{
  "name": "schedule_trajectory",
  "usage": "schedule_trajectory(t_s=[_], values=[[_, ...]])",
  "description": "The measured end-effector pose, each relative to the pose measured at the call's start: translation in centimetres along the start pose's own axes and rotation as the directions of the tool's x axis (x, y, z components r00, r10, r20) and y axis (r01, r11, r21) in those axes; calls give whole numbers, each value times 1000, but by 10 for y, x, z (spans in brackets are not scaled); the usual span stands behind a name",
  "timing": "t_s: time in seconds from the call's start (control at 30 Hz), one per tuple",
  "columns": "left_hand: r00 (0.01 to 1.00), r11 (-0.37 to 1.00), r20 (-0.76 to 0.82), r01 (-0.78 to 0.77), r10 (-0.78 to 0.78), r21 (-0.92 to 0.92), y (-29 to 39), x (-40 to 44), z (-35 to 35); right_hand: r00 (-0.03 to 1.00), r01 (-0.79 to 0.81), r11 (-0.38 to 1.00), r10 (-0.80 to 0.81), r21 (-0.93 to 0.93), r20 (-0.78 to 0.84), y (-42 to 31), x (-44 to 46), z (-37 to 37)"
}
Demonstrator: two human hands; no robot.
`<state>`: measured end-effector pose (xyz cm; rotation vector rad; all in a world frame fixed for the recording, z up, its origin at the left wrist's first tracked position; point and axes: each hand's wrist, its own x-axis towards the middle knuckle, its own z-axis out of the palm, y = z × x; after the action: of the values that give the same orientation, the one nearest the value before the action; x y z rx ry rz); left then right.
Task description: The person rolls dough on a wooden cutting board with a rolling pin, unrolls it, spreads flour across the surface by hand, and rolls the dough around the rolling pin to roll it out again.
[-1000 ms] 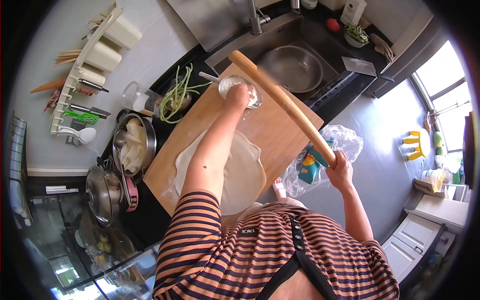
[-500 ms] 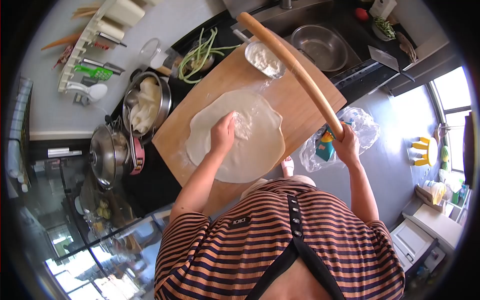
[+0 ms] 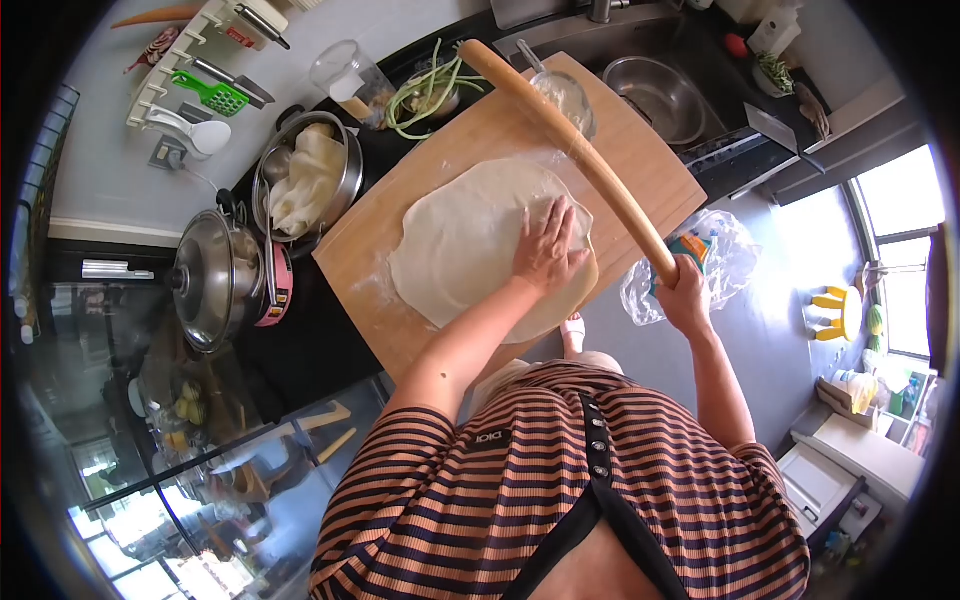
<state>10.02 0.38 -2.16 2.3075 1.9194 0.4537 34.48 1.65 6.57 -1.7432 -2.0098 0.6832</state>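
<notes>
A wide, thin sheet of dough (image 3: pixel 455 245) lies on a wooden board (image 3: pixel 350 270), dusted with flour. My left hand (image 3: pixel 548 245) rests flat on the right part of the sheet, fingers spread. In my right hand (image 3: pixel 685 295) is the lower end of a long wooden rolling pin (image 3: pixel 590 160), fingers wrapped round it. The pin slants up and left above the board's right side, clear of the dough. Partly behind the pin, near the board's far edge, sits a metal scoop of flour (image 3: pixel 565 97).
Left of the board stand a pot with pale cloth (image 3: pixel 310 185) and a lidded steel pan (image 3: pixel 215 280). Long green beans (image 3: pixel 425 95) lie beyond the board. A steel basin (image 3: pixel 655 100) sits in the sink. A plastic bag (image 3: pixel 735 260) is below on the right.
My left hand has moved right across the dough, from a loosely closed shape over a flour patch to flat and spread. The flour patch is smeared out. The right hand keeps holding the pin.
</notes>
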Motion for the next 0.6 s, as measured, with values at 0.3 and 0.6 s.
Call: schedule_trajectory(t_s=[0.3, 0.6], values=[[895, 892, 4, 444, -445, 83, -126, -39, -49, 999, -27, 999, 28, -40, 37, -8, -20, 0], [998, 998, -20, -55, 55, -41, -26, -49, -22, 995, -64, 994, 70, -88, 68, -11, -27, 7]])
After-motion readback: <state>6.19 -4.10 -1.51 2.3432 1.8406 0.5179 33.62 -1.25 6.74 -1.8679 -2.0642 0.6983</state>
